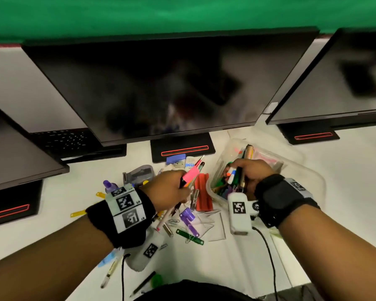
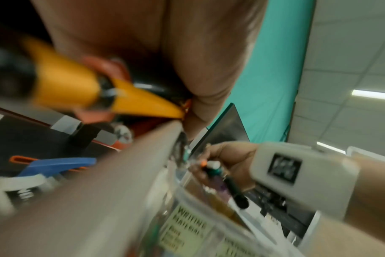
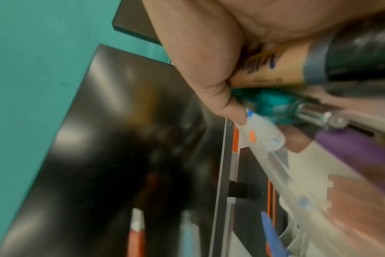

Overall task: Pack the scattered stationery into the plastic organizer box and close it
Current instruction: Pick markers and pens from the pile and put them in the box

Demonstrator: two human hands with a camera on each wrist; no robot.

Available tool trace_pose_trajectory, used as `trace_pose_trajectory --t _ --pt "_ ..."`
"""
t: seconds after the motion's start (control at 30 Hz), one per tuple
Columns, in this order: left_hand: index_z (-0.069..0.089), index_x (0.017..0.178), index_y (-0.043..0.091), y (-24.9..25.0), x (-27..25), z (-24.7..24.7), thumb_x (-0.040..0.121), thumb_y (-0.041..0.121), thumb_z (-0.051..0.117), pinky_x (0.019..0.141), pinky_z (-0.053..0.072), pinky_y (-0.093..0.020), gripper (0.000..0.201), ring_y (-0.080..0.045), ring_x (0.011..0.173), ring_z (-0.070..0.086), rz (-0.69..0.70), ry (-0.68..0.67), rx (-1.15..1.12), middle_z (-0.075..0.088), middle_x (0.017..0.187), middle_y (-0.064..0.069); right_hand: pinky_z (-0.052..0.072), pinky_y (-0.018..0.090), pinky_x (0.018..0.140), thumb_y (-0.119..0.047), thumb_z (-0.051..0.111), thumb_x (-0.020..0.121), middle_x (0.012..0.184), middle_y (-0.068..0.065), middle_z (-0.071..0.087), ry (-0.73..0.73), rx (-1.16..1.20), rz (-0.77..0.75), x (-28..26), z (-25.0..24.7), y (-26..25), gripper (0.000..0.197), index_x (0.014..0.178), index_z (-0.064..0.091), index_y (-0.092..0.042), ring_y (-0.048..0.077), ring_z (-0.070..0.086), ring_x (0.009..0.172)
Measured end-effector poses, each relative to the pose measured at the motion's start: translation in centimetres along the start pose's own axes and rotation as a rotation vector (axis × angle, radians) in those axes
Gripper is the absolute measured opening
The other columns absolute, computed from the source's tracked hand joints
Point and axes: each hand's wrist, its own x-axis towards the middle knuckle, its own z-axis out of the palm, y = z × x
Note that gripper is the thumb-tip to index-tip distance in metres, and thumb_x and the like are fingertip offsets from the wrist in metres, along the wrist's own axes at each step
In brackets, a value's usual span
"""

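My left hand (image 1: 181,187) grips a bundle of pens (image 1: 192,175), one with a pink cap, above the scattered pile at the desk's middle. In the left wrist view an orange pen (image 2: 77,83) lies blurred across the palm. My right hand (image 1: 237,174) holds a second bundle of pens and markers (image 1: 233,177) over the clear plastic organizer box (image 1: 313,177), which stands open with several pens inside. The right wrist view shows a teal pen (image 3: 273,104), a white cap (image 3: 264,137) and a beige marker (image 3: 270,69) in that grip. A label on the box (image 2: 187,227) reads "WRITING MATERIALS".
Loose on the white desk lie a red holder (image 1: 202,192), purple clip (image 1: 188,216), green tag (image 1: 189,235), purple glue bottle (image 1: 109,185), grey dispenser (image 1: 139,173), yellow tags (image 1: 78,213) and pens (image 1: 111,272). Three dark monitors (image 1: 161,83) stand behind.
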Motion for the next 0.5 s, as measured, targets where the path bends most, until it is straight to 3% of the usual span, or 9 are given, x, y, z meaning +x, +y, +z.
trace_pose_trajectory --t 0.03,0.1,0.17,0.23,0.3,0.33,0.4,0.5 --pt "0.059 0.091 0.007 0.9 0.5 -0.4 0.089 0.020 0.054 0.065 0.050 -0.028 0.013 -0.020 0.073 0.066 -0.007 0.014 -0.017 0.069 0.082 -0.006 0.054 0.046 0.066 0.006 0.057 0.074 0.062 0.019 0.057 0.032 -0.079 -0.022 0.5 0.0 -0.4 0.008 0.067 0.058 0.004 0.029 0.056 0.050" --pt "0.062 0.094 0.004 2.5 1.6 -1.2 0.086 0.019 0.057 0.071 0.054 -0.035 0.018 -0.025 0.074 0.067 -0.006 0.029 -0.044 0.072 0.086 -0.013 0.050 0.048 0.074 0.006 0.059 0.074 0.063 0.017 0.052 0.028 -0.165 -0.040 1.6 0.4 -0.6 0.014 0.062 0.053 0.001 0.031 0.053 0.058" --pt "0.064 0.096 0.004 4.0 2.9 -1.6 0.084 0.019 0.058 0.075 0.054 -0.039 0.021 -0.030 0.077 0.066 -0.019 0.041 -0.043 0.071 0.092 -0.018 0.052 0.051 0.085 0.006 0.058 0.074 0.071 0.018 0.053 -0.040 -0.150 -0.033 2.8 0.6 -0.8 0.013 0.067 0.053 -0.002 0.036 0.059 0.074" --pt "0.066 0.098 0.004 5.1 4.4 -1.8 0.081 0.022 0.062 0.076 0.053 -0.037 0.025 -0.031 0.081 0.066 -0.059 0.066 -0.058 0.071 0.096 -0.017 0.051 0.048 0.093 0.002 0.057 0.078 0.078 0.011 0.054 -0.106 -0.176 -0.020 3.5 0.4 -0.7 0.017 0.070 0.052 -0.012 0.031 0.059 0.085" --pt "0.068 0.089 0.005 5.8 6.0 -1.5 0.079 0.024 0.065 0.075 0.054 -0.033 0.022 -0.025 0.078 0.067 -0.094 0.065 -0.120 0.073 0.090 -0.010 0.050 0.043 0.092 0.000 0.056 0.078 0.078 0.004 0.053 -0.144 -0.207 -0.041 3.6 -0.5 -0.5 0.019 0.070 0.051 -0.017 0.023 0.055 0.080" --pt "0.067 0.078 0.007 6.1 6.8 -1.3 0.080 0.022 0.064 0.067 0.054 -0.027 0.016 -0.020 0.070 0.067 -0.104 0.063 -0.139 0.073 0.077 -0.005 0.050 0.043 0.090 0.001 0.055 0.077 0.078 0.004 0.053 -0.150 -0.202 -0.048 3.3 -0.9 -0.4 0.019 0.070 0.052 -0.016 0.022 0.055 0.078" --pt "0.057 0.061 0.012 6.9 8.1 -0.4 0.081 0.019 0.064 0.046 0.043 -0.019 0.023 -0.012 0.049 0.057 -0.138 0.050 -0.113 0.060 0.052 0.003 0.051 0.041 0.080 0.006 0.052 0.079 0.076 0.009 0.054 -0.155 -0.175 -0.066 2.1 -1.9 -0.3 0.018 0.071 0.054 -0.009 0.023 0.055 0.073" --pt "0.052 0.066 0.012 8.0 9.8 1.4 0.080 0.023 0.063 0.050 0.037 -0.024 0.021 -0.023 0.061 0.053 -0.186 0.029 0.028 0.055 0.067 -0.006 0.050 0.035 0.064 0.000 0.052 0.086 0.078 0.013 0.060 -0.185 -0.343 -0.117 -0.9 -3.9 -0.3 0.011 0.086 0.063 -0.003 0.023 0.057 0.069"
